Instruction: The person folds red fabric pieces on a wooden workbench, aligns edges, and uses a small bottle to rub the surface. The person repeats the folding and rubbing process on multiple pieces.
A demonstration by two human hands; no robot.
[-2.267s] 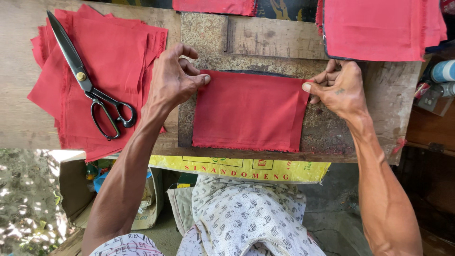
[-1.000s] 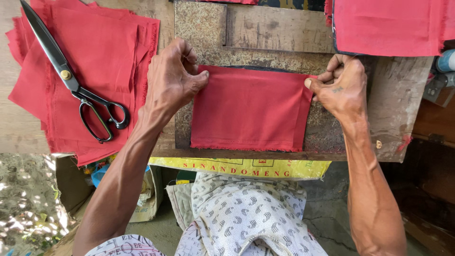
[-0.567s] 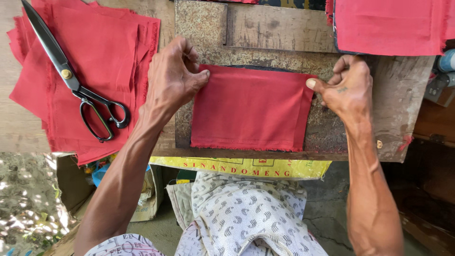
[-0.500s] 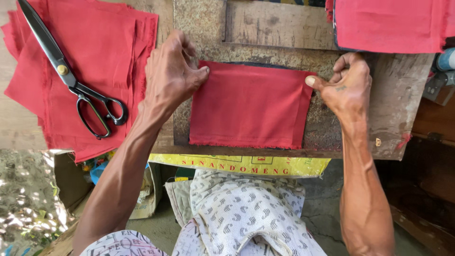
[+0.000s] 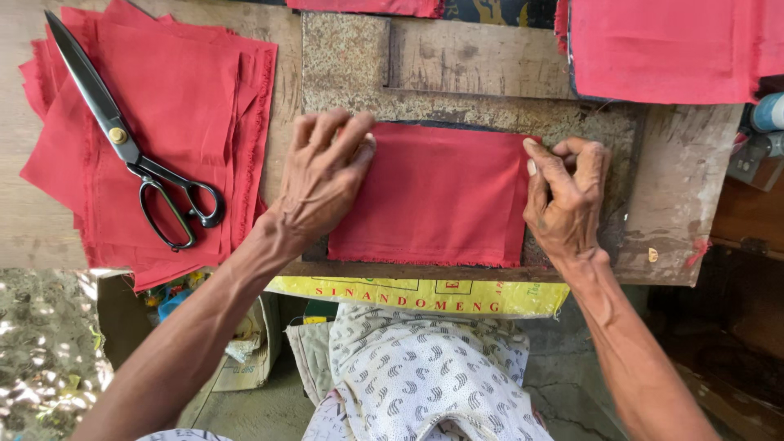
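A folded red cloth piece [image 5: 433, 196] lies flat on a worn wooden board [image 5: 653, 196] in front of me. My left hand [image 5: 322, 175] rests palm-down on the cloth's left edge, fingertips pressing its upper left corner. My right hand [image 5: 567, 196] pinches the cloth's right edge with curled fingers, thumb near the upper right corner. Both hands hold the piece stretched flat between them.
A stack of red cloth pieces [image 5: 188, 106] lies at the left with large black-handled scissors [image 5: 131, 151] on top. More red cloth [image 5: 661, 49] sits at the top right. A yellow strip [image 5: 425, 296] hangs under the board's front edge. My patterned-cloth lap [image 5: 425, 376] is below.
My left hand has flattened and slid further over the cloth's left edge. My right hand has shifted slightly down along the right edge. The view has shifted a little.
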